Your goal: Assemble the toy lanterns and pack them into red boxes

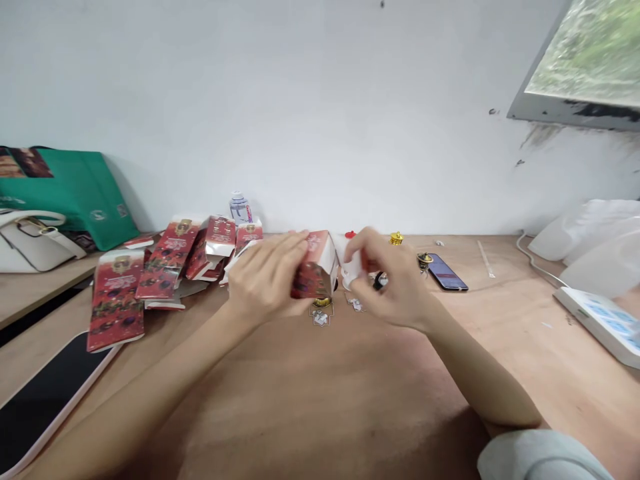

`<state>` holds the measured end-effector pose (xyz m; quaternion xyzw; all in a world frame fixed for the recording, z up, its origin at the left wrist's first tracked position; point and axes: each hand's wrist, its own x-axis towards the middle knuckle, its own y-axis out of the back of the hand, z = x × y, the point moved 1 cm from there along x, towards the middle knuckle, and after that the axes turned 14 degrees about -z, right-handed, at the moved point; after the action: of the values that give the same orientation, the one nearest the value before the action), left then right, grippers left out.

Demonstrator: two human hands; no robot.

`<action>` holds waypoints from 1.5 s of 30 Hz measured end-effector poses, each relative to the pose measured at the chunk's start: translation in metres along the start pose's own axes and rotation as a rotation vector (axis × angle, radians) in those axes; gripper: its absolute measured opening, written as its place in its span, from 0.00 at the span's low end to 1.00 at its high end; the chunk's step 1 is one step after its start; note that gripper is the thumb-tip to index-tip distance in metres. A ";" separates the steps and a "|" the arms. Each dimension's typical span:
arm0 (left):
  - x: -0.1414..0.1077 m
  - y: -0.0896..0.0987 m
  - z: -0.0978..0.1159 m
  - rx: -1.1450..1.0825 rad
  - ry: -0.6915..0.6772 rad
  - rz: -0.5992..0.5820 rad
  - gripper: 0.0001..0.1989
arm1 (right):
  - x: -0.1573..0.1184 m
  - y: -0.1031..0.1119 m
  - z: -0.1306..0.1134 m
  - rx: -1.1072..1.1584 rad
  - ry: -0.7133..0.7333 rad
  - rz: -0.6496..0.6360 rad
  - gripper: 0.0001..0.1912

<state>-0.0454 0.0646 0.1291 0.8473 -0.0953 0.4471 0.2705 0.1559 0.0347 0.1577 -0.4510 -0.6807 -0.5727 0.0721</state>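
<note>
My left hand (267,277) is wrapped round a red printed box (316,267) above the middle of the table, its end turned to the right. Beside that end, my right hand (387,280) has its fingers curled at a white flap or piece (351,267); blur hides what exactly it pinches. Below the held box, a gold-coloured item (323,303) and a small clear-edged piece (321,317) lie on the table. Another such piece (357,303) is under my right hand. Behind the hands are a red top (350,235) and a gold top (397,238).
Several red flattened or partly folded boxes (119,300) lie at the left, near a bottle (241,208), a green bag (75,193) and a white handbag (35,243). A large dark-screened device (47,393) is front left. Right are a phone (447,273) and a power strip (603,323).
</note>
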 end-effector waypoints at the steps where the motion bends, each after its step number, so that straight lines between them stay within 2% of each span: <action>1: -0.002 -0.001 -0.004 -0.028 0.025 0.009 0.25 | -0.001 0.002 -0.001 0.048 0.002 0.014 0.13; 4: -0.008 -0.005 -0.013 -0.054 0.042 -0.011 0.26 | -0.002 0.005 -0.005 0.034 -0.005 -0.024 0.08; 6: -0.008 -0.008 -0.015 -0.040 0.006 -0.027 0.27 | -0.001 0.003 -0.008 -0.139 -0.009 -0.048 0.05; 8: -0.007 -0.010 -0.013 -0.053 -0.011 -0.038 0.30 | 0.001 0.001 -0.008 -0.371 0.013 -0.039 0.12; 12: -0.004 -0.011 -0.008 -0.128 0.034 -0.156 0.30 | 0.002 -0.002 -0.005 -0.760 0.204 -0.044 0.11; 16: -0.001 -0.005 -0.008 -0.196 0.157 -0.251 0.25 | 0.001 -0.004 -0.007 -0.918 0.320 -0.049 0.06; 18: 0.000 0.000 -0.008 -0.186 0.170 -0.246 0.24 | 0.002 -0.007 -0.008 -0.955 0.327 0.005 0.02; 21: 0.004 0.008 -0.010 -0.193 0.156 -0.229 0.25 | 0.005 -0.010 -0.007 -0.989 0.397 0.197 0.10; 24: 0.008 0.014 -0.013 -0.325 0.158 -0.203 0.30 | 0.003 -0.006 -0.004 -0.973 0.524 0.382 0.17; 26: 0.011 0.016 -0.015 -0.451 0.119 -0.217 0.35 | 0.000 0.002 -0.002 -0.920 0.550 0.439 0.19; 28: 0.013 0.016 -0.018 -0.565 0.076 -0.243 0.39 | -0.002 0.010 0.000 -0.805 0.493 0.379 0.20; 31: 0.012 0.013 -0.023 -0.650 0.099 -0.301 0.43 | -0.001 0.016 0.002 -0.594 0.353 0.203 0.22; 34: 0.008 0.007 -0.027 -0.656 0.176 -0.346 0.43 | -0.001 0.012 0.002 -0.558 0.342 0.207 0.19; 36: 0.005 0.004 -0.029 -0.639 0.200 -0.336 0.42 | 0.000 0.009 0.001 -0.556 0.340 0.240 0.11; 38: 0.004 0.002 -0.030 -0.577 0.209 -0.332 0.41 | 0.001 0.008 0.001 -0.516 0.269 0.240 0.06; 41: 0.003 0.004 -0.029 -0.396 0.224 -0.348 0.41 | 0.003 0.011 0.001 -0.380 0.116 0.154 0.12; 43: 0.005 0.007 -0.026 -0.241 0.205 -0.337 0.38 | 0.005 0.012 0.003 -0.257 0.028 0.037 0.13; 45: 0.007 0.011 -0.022 -0.104 0.160 -0.317 0.36 | 0.007 0.011 0.008 -0.114 -0.054 -0.007 0.12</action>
<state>-0.0611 0.0682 0.1488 0.7982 0.0383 0.4594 0.3878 0.1630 0.0447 0.1669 -0.4674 -0.6503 -0.5983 0.0257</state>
